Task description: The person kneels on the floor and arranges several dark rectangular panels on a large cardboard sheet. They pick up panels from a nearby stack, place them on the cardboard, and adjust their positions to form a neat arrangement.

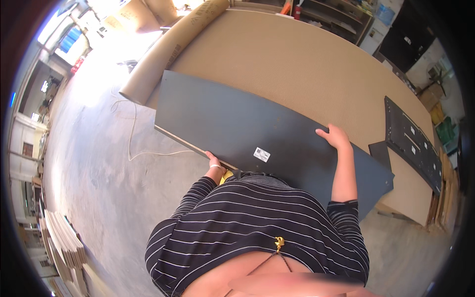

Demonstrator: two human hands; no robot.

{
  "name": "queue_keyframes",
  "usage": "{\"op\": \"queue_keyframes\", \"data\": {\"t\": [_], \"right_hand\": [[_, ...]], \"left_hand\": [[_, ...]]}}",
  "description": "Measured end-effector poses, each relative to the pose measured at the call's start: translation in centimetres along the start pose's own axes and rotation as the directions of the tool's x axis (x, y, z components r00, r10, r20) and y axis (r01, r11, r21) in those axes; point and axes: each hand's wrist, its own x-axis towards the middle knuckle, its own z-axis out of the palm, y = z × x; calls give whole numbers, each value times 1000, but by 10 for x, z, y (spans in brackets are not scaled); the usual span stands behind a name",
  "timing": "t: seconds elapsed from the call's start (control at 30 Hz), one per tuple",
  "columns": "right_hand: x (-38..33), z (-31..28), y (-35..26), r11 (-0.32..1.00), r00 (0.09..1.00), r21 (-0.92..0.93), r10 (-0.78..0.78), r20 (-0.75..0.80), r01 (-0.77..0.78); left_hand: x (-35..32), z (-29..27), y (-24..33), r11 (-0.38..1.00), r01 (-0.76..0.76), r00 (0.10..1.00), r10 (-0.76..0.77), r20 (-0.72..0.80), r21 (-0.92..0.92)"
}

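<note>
A person in a black shirt with thin white stripes holds a long dark grey board (pixel 257 128), smooth and matt on its face, with a pale raw core showing along its near left edge. The board lies flat and slantwise over the near edge of a wide bench (pixel 297 64) covered in tan ribbed cardboard, its far end toward the bench's left corner and its near end jutting past the bench's near right edge. A small white sticker (pixel 261 154) sits on the board's face close to the person's chest.

The left hand (pixel 213 161) grips the board's near long edge, fingers curled under the rim and thumb on top. The right hand (pixel 335 136) rests on the far long edge, fingers bent over and closed on that edge.

A thick brown cardboard tube (pixel 168 52) lies along the bench's left edge, its open round end just beside the board's far corner. Toward the bench's right corner lies a second dark panel (pixel 413 141), narrower, dotted with small pale marks, well apart from the held board. A thin white cord (pixel 132 133) loops across the grey concrete floor (pixel 89 163) on the left, and flat stacked cardboard sheets (pixel 62 242) stand at the lower left.
</note>
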Motion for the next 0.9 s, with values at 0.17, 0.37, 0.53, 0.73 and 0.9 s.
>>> {"op": "queue_keyframes", "data": {"t": [0.17, 0.37, 0.53, 0.73, 0.9], "right_hand": [[50, 17, 7, 998, 999, 44, -39, 37, 37], [112, 58, 19, 998, 987, -28, 61, 150, -57], [150, 69, 18, 997, 989, -78, 28, 148, -17], [167, 93, 7, 997, 975, -73, 52, 216, -37], [167, 107, -5, 993, 975, -88, 93, 203, -77]], "left_hand": [[20, 5, 21, 996, 3, 1000, -2, -10, 91], [27, -13, 12, 995, -46, 999, 43, 31, 85], [31, -28, 13, 982, -62, 997, 68, -31, 181], [42, -37, 25, 958, -61, 994, 83, -65, 281], [47, -42, 42, 929, -47, 992, 88, -96, 367]]}}
